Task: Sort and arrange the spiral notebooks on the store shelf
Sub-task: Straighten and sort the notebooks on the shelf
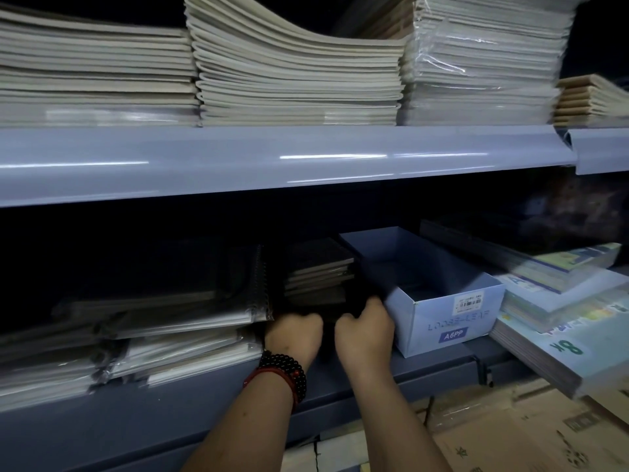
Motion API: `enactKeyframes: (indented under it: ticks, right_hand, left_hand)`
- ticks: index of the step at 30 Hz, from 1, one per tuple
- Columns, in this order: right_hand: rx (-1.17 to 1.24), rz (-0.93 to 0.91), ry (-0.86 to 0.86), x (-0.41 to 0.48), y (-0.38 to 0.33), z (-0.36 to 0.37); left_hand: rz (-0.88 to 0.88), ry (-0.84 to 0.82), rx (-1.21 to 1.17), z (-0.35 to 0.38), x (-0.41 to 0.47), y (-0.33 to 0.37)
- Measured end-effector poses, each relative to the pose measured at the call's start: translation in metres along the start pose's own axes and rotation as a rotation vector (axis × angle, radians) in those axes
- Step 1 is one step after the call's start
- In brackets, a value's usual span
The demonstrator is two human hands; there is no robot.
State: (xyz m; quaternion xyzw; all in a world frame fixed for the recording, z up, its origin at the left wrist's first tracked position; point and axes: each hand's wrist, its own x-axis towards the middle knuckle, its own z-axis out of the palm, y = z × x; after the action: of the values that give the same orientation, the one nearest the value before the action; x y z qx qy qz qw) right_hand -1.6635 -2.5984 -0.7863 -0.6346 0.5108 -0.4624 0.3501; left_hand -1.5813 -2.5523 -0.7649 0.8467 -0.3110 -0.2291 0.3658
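Two hands are reached into the lower shelf point(374, 376), side by side in the dark gap between the spiral notebooks point(190, 315) on the left and the blue box point(452, 318) on the right. The left hand point(294, 332) and the right hand point(366, 330) are both seen with fingers curled inward. Something dark appears to lie between them, but it cannot be told whether anything is actually gripped, as the gap is too dim. The spiral notebooks are stacked flat in plastic wrap, with their wire bindings along the right edge, so that the long axis runs from near to far. That edge lies just left of the left hand, which is clearly the nearer one, while the right hand is held just beside the box's left wall. A small stack point(318, 270) of dark books is set farther back, directly beyond both hands. Any pull on the spiral pile is judged to fall to the left hand, moved leftward.
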Motion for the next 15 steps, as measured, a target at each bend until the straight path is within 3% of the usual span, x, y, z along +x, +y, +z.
enactKeyframes:
  ticks: [6, 15]
  right_hand:
    - [0.086, -0.059, 0.061, -0.007, 0.002, 0.000]
    - [0.055, -0.137, 0.044, -0.030, -0.010, 0.003]
  left_hand:
    - [0.172, 0.146, -0.157, -0.005, -0.021, -0.017]
    - [0.450, -0.013, -0.269, -0.038, -0.050, -0.069]
